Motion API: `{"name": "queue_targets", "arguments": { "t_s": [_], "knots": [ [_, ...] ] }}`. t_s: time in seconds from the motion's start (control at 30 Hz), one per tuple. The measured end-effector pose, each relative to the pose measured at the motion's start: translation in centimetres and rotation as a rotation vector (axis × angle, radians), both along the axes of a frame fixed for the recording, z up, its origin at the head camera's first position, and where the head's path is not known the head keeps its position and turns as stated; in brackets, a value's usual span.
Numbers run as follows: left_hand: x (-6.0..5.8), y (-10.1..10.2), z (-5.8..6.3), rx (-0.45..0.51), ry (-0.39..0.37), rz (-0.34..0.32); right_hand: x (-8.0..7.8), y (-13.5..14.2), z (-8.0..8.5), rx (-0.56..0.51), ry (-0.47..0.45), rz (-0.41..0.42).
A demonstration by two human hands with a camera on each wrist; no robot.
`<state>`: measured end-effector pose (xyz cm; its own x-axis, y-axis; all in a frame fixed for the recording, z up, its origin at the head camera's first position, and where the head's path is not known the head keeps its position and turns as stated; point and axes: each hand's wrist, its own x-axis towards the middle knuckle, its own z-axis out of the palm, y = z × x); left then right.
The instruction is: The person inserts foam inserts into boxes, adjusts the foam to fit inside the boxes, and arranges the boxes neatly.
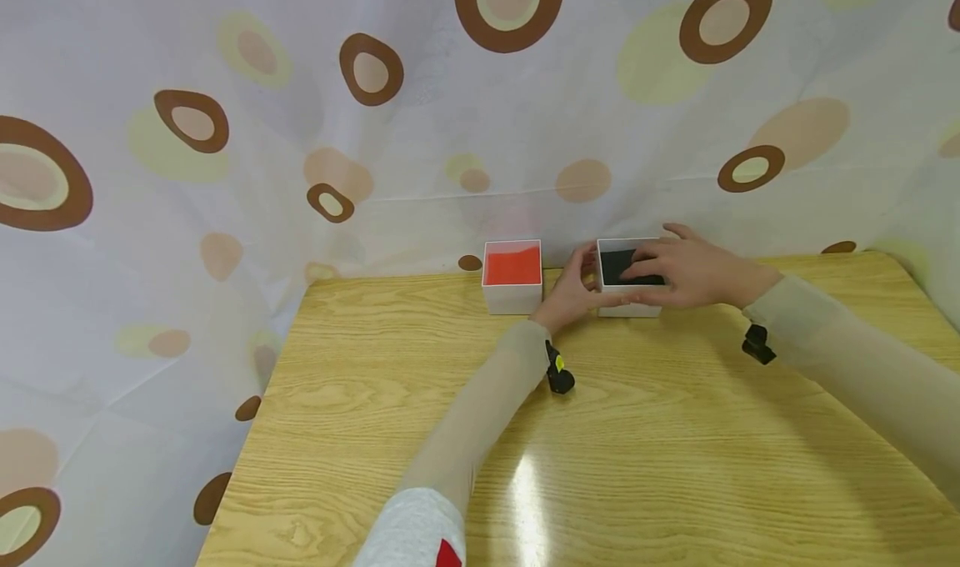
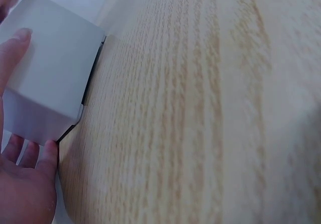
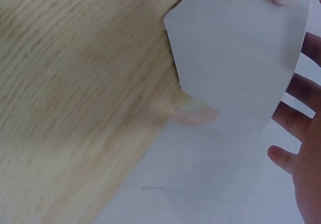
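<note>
A white open-topped box (image 1: 630,311) with a flat black sheet-like filling (image 1: 617,263) stands toward the back of the table. My left hand (image 1: 570,295) grips this box from its left, thumb across the front wall and fingers along the side, as the left wrist view also shows. Over the box from the right reaches my right hand (image 1: 686,272), with fingers bent down over the black filling and thumb at the front wall (image 3: 235,48). The fingertips overlap the black filling in the head view; the box wall hides them in the right wrist view.
Left of my left hand stands a second white box (image 1: 512,302) with a flat red filling (image 1: 513,267). Both are on a wood-grain table (image 1: 390,383), close to its back edge. A white cloth (image 1: 420,150) with brown and beige spots hangs behind.
</note>
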<state>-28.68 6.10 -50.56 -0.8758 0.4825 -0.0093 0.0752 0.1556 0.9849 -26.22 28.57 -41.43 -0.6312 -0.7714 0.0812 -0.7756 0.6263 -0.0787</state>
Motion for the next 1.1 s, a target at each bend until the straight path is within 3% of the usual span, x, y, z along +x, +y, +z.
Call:
{"name": "queue_targets", "arguments": {
  "t_s": [0.6,1.1],
  "knots": [
    [0.1,0.1,0.0,0.010,0.000,0.006,0.1,0.1,-1.3,0.000,-0.001,-0.008],
    [0.4,0.2,0.0,0.032,0.008,0.005,0.8,0.0,-0.8,-0.007,-0.057,-0.037]
  ]
}}
